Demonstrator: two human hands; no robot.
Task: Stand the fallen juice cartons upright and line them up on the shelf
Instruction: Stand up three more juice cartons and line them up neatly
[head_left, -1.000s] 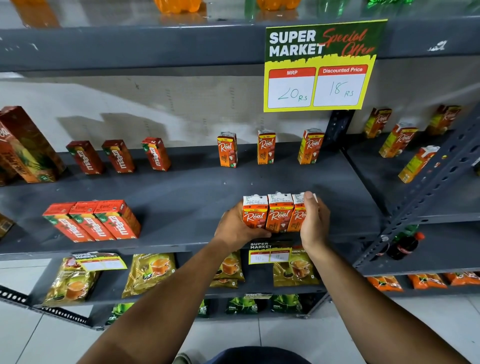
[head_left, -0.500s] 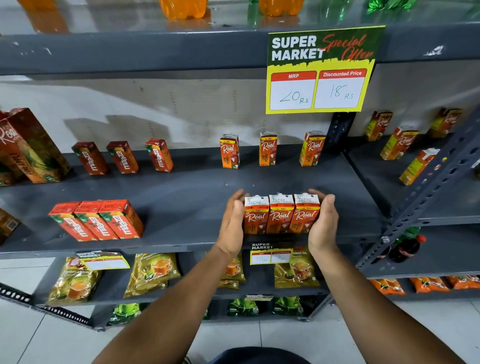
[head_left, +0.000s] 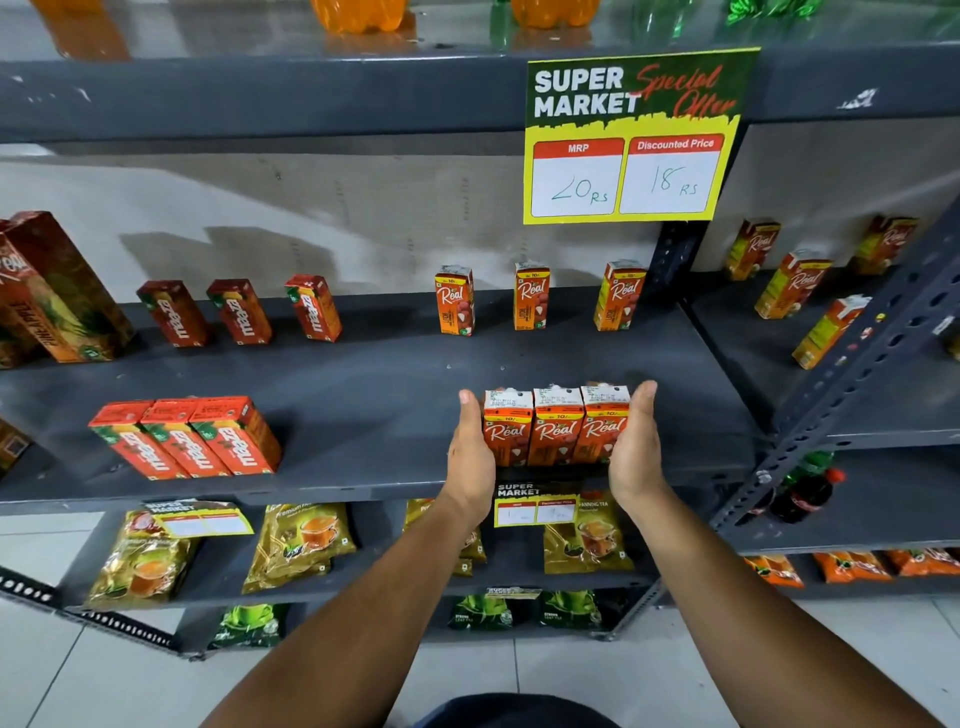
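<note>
- Both hands, left (head_left: 470, 457) and right (head_left: 635, 452), have opened from a curled grip to flat palms.
- The three Real cartons (head_left: 556, 431) now show fully, squared together.

Bright overhead light, soft shadows behind cartons, bowed wide-angle edges.

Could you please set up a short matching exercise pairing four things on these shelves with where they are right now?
Things:
1. three Real cartons
2. three Maaza cartons
3. offer sign
4. pineapple carton

Places:
A. hanging from the upper shelf edge
B. far left, at the back of the shelf
C. between the left hand and right hand
D. front left of the shelf, side by side

Pairs: 1-C, 2-D, 3-A, 4-B
</note>
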